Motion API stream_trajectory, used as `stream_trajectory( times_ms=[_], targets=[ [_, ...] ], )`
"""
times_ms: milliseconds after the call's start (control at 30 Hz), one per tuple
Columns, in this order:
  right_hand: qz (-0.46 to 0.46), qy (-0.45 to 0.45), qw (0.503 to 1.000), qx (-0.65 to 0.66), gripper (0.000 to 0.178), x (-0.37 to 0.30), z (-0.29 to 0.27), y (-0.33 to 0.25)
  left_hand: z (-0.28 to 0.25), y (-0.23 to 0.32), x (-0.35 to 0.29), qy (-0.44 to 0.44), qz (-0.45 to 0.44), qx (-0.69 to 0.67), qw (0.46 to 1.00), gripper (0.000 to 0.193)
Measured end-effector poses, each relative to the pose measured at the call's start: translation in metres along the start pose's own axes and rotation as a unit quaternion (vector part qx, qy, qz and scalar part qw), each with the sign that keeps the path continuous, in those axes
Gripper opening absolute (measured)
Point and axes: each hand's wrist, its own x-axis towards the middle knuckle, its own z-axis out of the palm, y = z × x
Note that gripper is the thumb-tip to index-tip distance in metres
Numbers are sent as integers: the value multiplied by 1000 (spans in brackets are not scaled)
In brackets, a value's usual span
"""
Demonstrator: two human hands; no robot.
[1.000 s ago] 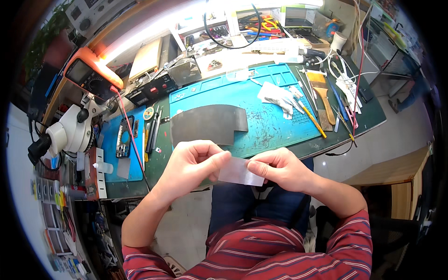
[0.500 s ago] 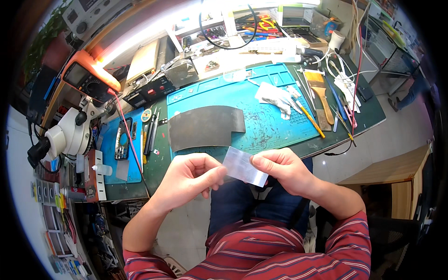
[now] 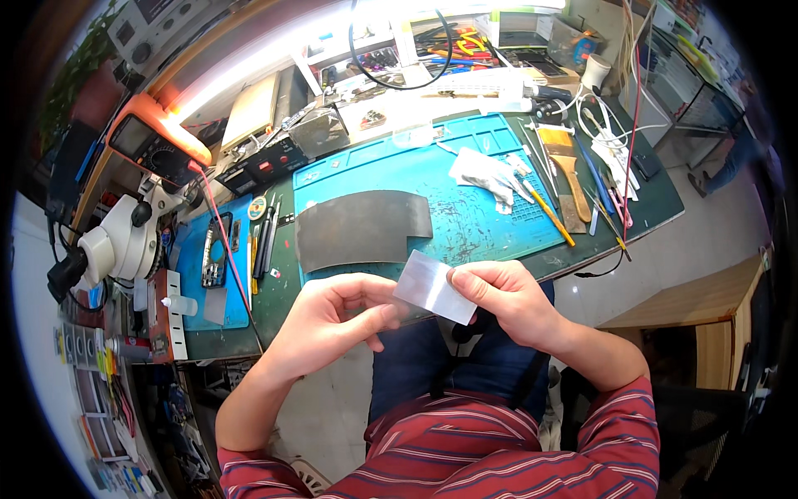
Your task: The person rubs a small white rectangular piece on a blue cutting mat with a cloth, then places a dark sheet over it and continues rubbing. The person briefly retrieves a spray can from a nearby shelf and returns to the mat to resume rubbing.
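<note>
In front of the bench edge, my right hand pinches a small, thin, silvery rectangular sheet by its right side, thumb on top. The sheet is tilted and catches the light. Close to its left edge is my left hand, thumb and fingers apart and slightly curled; I see nothing held in it. Beyond the hands, a dark grey curved plate with a notched corner lies on the blue work mat.
A crumpled white cloth, a yellow pencil-like tool and a wooden-handled brush lie to the right. At left are an orange multimeter, a white microscope and a phone frame on a smaller blue mat.
The sheet has risen a little and turned slightly in my right hand. My left thumb and fingers have drawn slightly away from its left edge.
</note>
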Motion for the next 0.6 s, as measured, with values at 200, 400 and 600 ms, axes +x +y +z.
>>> stream_trajectory(
  times_ms=[200, 400, 600],
  targets=[
    [2, -15, 1000, 17, 38, 1, -3, 3, -1, -8, 5, 10, 22, -1, 1000, 20],
    [13, -29, 999, 11, 43, 0, 0, -1, 0, -11, 9, 41, 8, -23, 999, 19],
    [20, -34, 999, 15, 39, 1, 3, -8, -7, -14, 11, 36, -1, -49, 998, 25]
  ],
)
